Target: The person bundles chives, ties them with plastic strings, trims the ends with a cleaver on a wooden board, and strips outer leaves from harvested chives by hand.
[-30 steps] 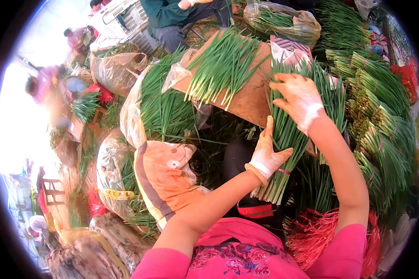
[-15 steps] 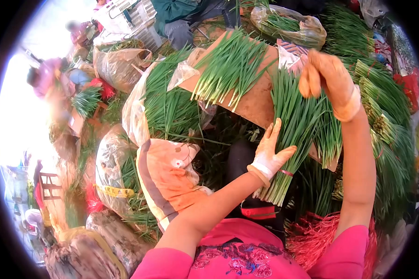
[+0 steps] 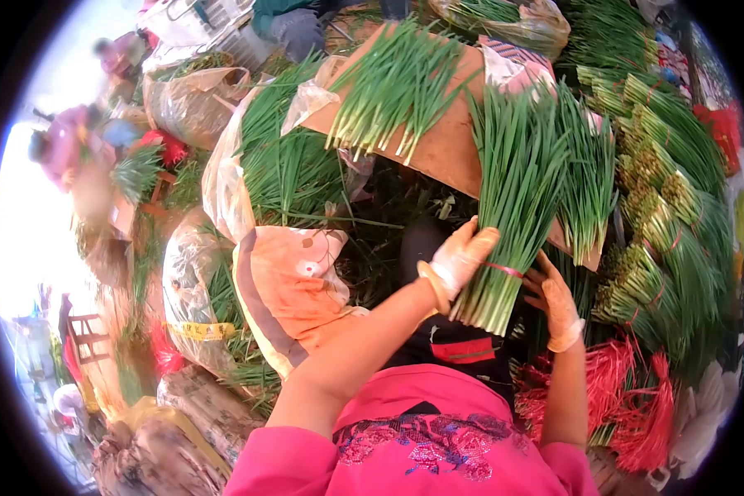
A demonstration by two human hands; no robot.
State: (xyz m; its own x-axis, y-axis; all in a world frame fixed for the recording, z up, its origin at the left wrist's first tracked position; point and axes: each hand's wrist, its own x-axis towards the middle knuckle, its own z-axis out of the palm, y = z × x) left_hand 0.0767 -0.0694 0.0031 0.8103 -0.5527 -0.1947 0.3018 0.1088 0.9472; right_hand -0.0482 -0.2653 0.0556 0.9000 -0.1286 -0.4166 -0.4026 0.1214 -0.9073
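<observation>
The tied bundle of green stalks [image 3: 519, 165], in the head view, stretches over the right part of the brown board [image 3: 445, 162], its cut ends [image 3: 483, 312] jutting past the board's near edge. The left hand [image 3: 463, 250] grips the bundle's left side beside the red band [image 3: 503, 269], thumb over the stalks, other fingers partly hidden; the right hand [image 3: 556, 307] is open at the opposite side, fingers apart, and whether they touch the stalks cannot be told. With so much length overhanging, a loose grip could let the bundle tip off that near edge; a slack band could let single stalks slide out; a sideways swing could drag the neighbouring bunch [image 3: 585, 178] off the board's near right corner. Compared with half a second ago, the right hand has dropped from above the leafy end to beside the band, and the left, then spread, has curled in.
</observation>
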